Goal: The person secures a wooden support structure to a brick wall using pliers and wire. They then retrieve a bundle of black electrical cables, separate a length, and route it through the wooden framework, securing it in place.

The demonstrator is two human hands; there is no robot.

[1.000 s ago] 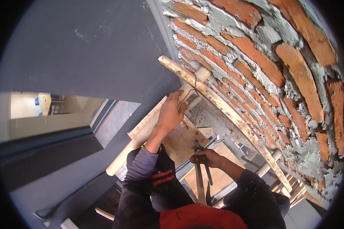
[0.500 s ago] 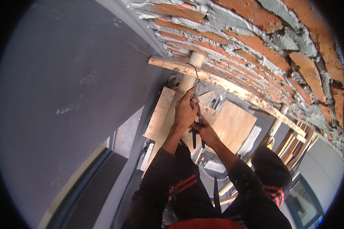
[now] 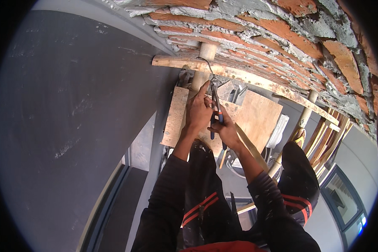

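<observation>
My right hand [image 3: 226, 131] is closed round the handles of long steel pincers [image 3: 216, 106] with dark blue grips and orange marks. Their jaws point up at a dark wire [image 3: 207, 63], which loops over a wooden plank [image 3: 256, 82] beside a round wooden pole [image 3: 207, 51]. Just left of the pincers is my left hand [image 3: 198, 112], its index finger stretched toward the wire's twisted end. The thumb and other fingers lie against or close to the pincers; the contact is hard to make out.
A rough brick wall [image 3: 264, 29] rises beyond the plank. At left stands a dark grey panel [image 3: 84, 80]. Below are plywood boards [image 3: 260, 117]. Another pole [image 3: 305, 113] supports the plank's right part, near my sandalled foot [image 3: 300, 136] and stacked timber strips [image 3: 321, 147].
The view has shifted, so the plank and wall sit higher. The pincers' handles look a little less spread and their jaws are now nearer the wire's twist. My left index finger still points at it.
</observation>
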